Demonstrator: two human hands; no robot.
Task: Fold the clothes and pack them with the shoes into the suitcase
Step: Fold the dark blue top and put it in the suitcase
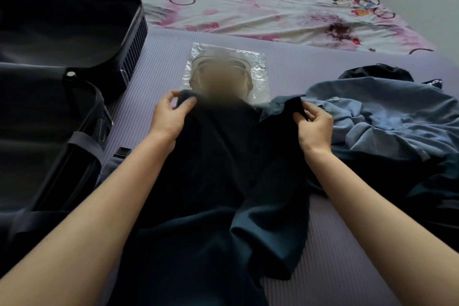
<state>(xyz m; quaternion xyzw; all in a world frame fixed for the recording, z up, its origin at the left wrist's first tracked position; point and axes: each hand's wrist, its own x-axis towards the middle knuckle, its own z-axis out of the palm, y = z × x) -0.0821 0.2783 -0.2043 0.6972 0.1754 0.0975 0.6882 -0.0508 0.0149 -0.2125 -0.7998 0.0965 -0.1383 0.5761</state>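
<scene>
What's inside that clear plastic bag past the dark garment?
The clear plastic bag holds a pale rounded shape, possibly shoes; a blur hides its middle. The dark garment, pinched by the left hand and right hand, covers the bag's near edge.

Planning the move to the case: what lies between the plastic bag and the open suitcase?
In the head view, only a bare strip of purple mat separates the plastic bag from the open suitcase.

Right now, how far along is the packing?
Done: only the suitcase lies open; no folded clothes show inside. In hand: left hand and right hand pinch the top edge of the dark garment. To do: crumpled blue shirt and bagged shoes, both unpacked.
</scene>
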